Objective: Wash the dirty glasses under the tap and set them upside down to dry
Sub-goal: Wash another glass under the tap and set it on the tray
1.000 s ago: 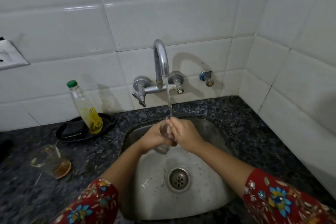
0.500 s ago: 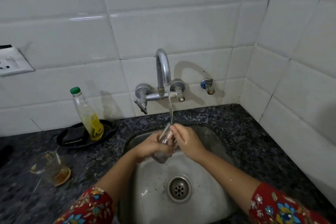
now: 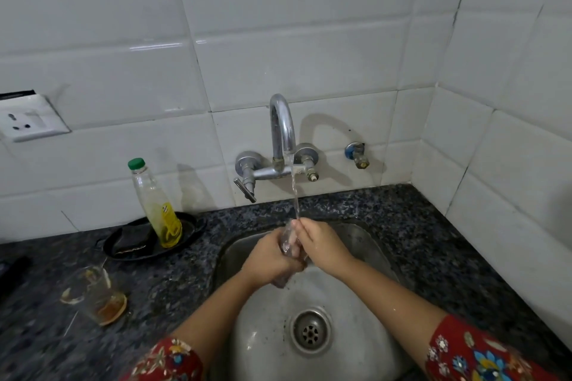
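Observation:
A clear glass point(image 3: 288, 241) is held over the steel sink point(image 3: 368, 244), its mouth up under the water running from the chrome tap point(image 3: 281, 130). My left hand point(image 3: 269, 260) grips the glass around its lower body. My right hand point(image 3: 323, 246) is at its rim, fingers reaching inside the glass. Most of the glass is hidden by the two hands. A second dirty glass point(image 3: 96, 297) with brown residue at its bottom stands upright on the dark granite counter point(image 3: 433, 244) at the left.
A black tray point(image 3: 123, 246) behind the sink's left corner holds a green-capped bottle of yellow liquid point(image 3: 156, 204) and a dark scrub pad. A wall socket point(image 3: 28, 120) is at far left, a small valve point(image 3: 357, 155) right of the tap. The drain point(image 3: 309, 331) is in the basin.
The view has tilted up a little, so everything sits lower in frame. The glass has tipped more upright under the stream. Both hands stay on it.

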{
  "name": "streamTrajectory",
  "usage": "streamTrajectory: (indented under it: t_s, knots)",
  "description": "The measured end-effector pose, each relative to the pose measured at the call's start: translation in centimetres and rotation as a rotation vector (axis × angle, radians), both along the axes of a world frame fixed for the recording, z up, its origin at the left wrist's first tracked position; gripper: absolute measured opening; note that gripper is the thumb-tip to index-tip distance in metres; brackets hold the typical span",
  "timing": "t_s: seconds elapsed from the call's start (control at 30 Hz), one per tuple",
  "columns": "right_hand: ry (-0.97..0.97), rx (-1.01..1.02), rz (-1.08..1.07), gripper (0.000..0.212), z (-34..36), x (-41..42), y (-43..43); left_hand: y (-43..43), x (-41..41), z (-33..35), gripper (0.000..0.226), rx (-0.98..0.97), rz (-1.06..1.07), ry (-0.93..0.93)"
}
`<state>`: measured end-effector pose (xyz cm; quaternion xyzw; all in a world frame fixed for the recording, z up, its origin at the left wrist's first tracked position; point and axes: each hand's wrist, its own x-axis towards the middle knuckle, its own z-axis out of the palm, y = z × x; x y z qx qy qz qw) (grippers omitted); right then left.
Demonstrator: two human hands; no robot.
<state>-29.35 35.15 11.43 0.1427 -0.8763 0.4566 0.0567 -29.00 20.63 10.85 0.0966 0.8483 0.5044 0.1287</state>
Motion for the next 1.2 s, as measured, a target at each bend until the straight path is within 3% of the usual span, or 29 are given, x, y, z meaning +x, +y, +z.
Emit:
streamTrajectory:
  t_s: [0.07, 0.1, 0.17, 0.23, 0.3, 0.33, 0.43, 0.47, 0.53, 0.63, 0.7, 0.8, 0.93, 1.03, 1.13, 1.2]
  knots:
    - [-0.057, 0.052, -0.029, 0.038, 0.6, -0.4, -0.3, 0.7, 0.5, -0.6, 0.049, -0.343, 0.154, 0.201]
    - [-0.038, 0.065, -0.045, 0.038, 0.8, -0.5, -0.4, 0.7, 0.5, -0.7, 0.054, -0.362, 0.163, 0.24]
    - [0.004, 0.014, -0.039, 0.035, 0.8, 0.0, -0.1, 0.0, -0.3, -0.1, 0.055, -0.078, 0.018, 0.11]
    - [0.015, -0.069, 0.008, 0.034, 0.4, 0.5, 0.3, -0.9, -1.0, 0.8, 0.038, 0.242, -0.179, -0.113]
    - [0.033, -0.099, 0.029, 0.033, 0.1, 0.7, 0.4, -1.0, -1.2, 1.0, 0.028, 0.297, -0.201, -0.166]
    - [0.021, -0.107, 0.033, 0.034, 0.2, 0.4, 0.3, -0.6, -1.1, 1.0, 0.031, 0.188, -0.135, -0.098]
    - [-0.093, -0.083, 0.007, 0.038, 0.9, -0.3, -0.4, 0.6, -0.2, 0.7, 0.05, -0.472, 0.121, 0.259]
    - [-0.081, -0.066, -0.017, 0.038, 0.8, -0.4, -0.4, 0.9, -0.1, 0.6, 0.053, -0.519, 0.151, 0.322]
    - [-0.036, -0.083, -0.042, 0.035, 0.5, -0.2, 0.0, 0.2, -0.5, 1.0, 0.049, -0.268, 0.035, 0.215]
    - [-0.044, -0.261, 0.058, 0.033, 0.4, 0.7, 0.6, -1.2, -1.1, 2.2, 0.023, 0.236, -0.23, -0.166]
    - [-0.066, -0.306, 0.115, 0.03, 0.7, 0.8, 0.8, -1.3, -0.8, 2.1, 0.017, 0.267, -0.208, -0.18]
    - [-0.098, -0.323, 0.167, 0.018, 1.4, -0.2, 1.9, -1.3, -0.7, 1.1, 0.028, 0.31, -0.084, -0.126]
    - [-0.154, -0.338, 0.174, 0.02, 2.1, -0.8, 3.3, -1.6, -0.7, 0.5, 0.036, 0.342, -0.05, -0.191]
    - [-0.207, -0.362, 0.151, 0.011, 2.0, -1.2, 2.7, -0.6, -0.8, 0.2, 0.055, 0.159, -0.007, -0.109]
    - [-0.263, -0.38, 0.154, 0.013, 1.3, -1.5, 2.4, 0.2, -0.8, 0.6, 0.058, -0.31, 0.114, 0.198]
    - [-0.206, -0.422, 0.164, 0.012, 1.2, -1.4, 2.6, 0.1, -1.1, 0.9, 0.057, -0.349, 0.087, 0.26]
